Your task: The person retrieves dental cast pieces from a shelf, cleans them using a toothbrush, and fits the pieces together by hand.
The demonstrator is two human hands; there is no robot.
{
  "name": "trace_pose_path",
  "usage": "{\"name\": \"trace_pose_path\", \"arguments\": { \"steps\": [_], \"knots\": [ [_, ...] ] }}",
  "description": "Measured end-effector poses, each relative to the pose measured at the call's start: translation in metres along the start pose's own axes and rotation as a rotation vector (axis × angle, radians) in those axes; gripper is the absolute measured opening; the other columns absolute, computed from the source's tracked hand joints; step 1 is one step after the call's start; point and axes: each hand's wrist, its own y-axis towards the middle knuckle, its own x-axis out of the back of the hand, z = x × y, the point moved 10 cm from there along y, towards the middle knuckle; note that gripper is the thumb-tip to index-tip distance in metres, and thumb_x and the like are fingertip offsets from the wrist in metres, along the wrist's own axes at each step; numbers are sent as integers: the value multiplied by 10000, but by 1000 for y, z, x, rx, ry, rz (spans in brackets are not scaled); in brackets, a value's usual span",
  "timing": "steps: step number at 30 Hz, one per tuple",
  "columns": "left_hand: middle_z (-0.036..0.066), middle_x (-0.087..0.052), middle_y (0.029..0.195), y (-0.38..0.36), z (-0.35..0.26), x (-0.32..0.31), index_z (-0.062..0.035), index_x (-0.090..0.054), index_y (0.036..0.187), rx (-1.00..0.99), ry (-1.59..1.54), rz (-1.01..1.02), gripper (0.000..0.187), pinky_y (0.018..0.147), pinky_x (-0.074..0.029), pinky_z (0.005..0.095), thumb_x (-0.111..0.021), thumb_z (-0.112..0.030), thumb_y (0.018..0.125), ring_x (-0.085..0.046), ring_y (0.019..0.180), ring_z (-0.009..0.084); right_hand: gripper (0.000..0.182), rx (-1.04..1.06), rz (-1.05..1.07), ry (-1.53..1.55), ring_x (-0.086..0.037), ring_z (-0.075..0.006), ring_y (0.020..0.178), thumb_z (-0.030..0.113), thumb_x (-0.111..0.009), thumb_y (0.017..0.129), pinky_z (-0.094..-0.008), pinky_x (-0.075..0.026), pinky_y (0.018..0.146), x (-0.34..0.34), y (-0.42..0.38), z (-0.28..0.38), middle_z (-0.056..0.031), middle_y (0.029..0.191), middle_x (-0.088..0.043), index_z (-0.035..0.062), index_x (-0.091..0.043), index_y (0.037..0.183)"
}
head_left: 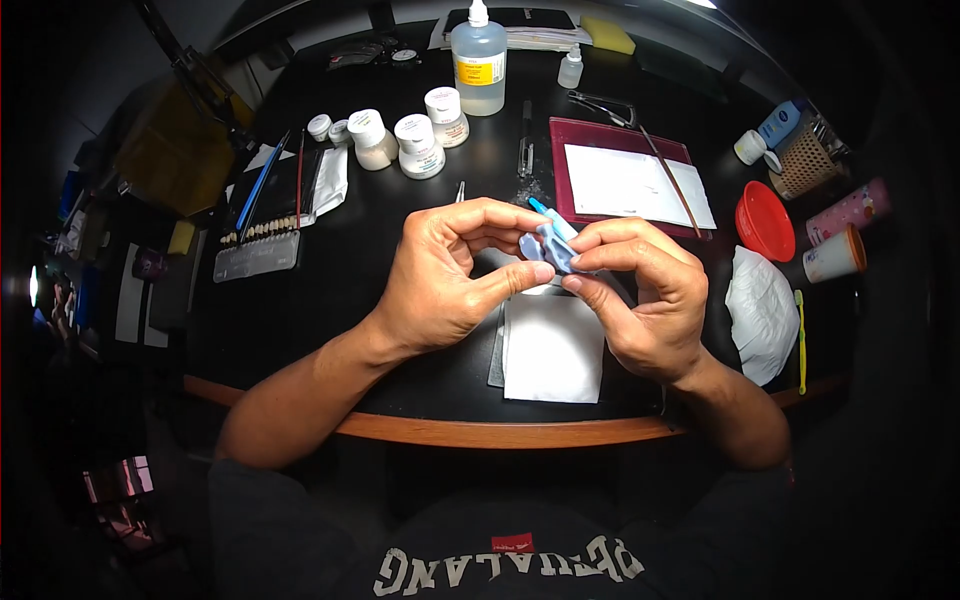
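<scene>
Between the fingertips of both hands, above the desk, is a small light blue moulded piece (556, 250), which looks like part of a dental model. My left hand (440, 275) pinches its left side with thumb and index finger, where a paler blue-lavender lump shows. From the right, my right hand (645, 285) grips the same piece with thumb and fingers. A brighter blue tip sticks up at its top. Fingers cover much of its outline. Under the hands lies a folded white tissue (552, 350) on a grey pad.
White-lidded jars (420, 150) and a large dropper bottle (480, 65) stand behind. A maroon tray (570, 135) bears white paper and a brush (668, 175). At left is a tooth shade guide (257, 258); at right, a red bowl (765, 222), crumpled tissue (762, 318) and yellow toothbrush (801, 340).
</scene>
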Motion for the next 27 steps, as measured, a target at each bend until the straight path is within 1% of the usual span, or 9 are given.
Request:
{"name": "trace_pose_path", "arguments": {
  "steps": [2,6,7,10,16,27],
  "knots": [
    [147,-722,1087,-1,3,3,69,-657,1231,40,41,16,384,906,-587,287,-789,49,871,-706,1027,161,199,-18,-25,14,-702,-159,892,-103,-793,777,-273,-571,753,5,-4,-5,-102,989,-707,11,-760,936],
    [159,-725,1094,1,-3,6,59,-661,1232,-5,13,-33,390,941,-593,307,-788,62,863,-707,1073,185,193,13,-73,28,-678,-132,859,-106,-795,779,-253,-555,733,10,-1,-4,-71,988,-667,20,-767,922],
    [159,-723,1103,1,-5,6,57,-659,1237,-19,-5,-45,397,953,-593,313,-787,67,861,-705,1086,191,176,-14,-102,66,-662,-127,862,-94,-790,797,-249,-534,725,11,-2,-6,-78,994,-665,25,-760,923],
    [158,-717,1129,2,-3,7,53,-650,1250,-34,-35,-54,417,986,-590,325,-783,82,855,-698,1117,202,154,-31,-135,68,-640,-119,865,-73,-788,812,-251,-514,724,12,-1,-9,-79,997,-659,29,-748,920],
    [157,-709,1157,2,1,7,49,-638,1268,-33,-23,-33,444,1008,-582,326,-774,102,850,-690,1142,207,140,-15,-94,25,-630,-117,863,-45,-796,813,-253,-502,716,9,-2,-9,-72,992,-657,34,-740,916],
    [180,-713,1168,2,0,7,51,-636,1266,-47,-26,-26,456,1023,-574,334,-778,115,836,-692,1146,217,159,14,-85,-16,-640,-117,842,-60,-797,798,-252,-508,702,9,-1,-2,-73,987,-658,31,-744,916]
  ]
}}
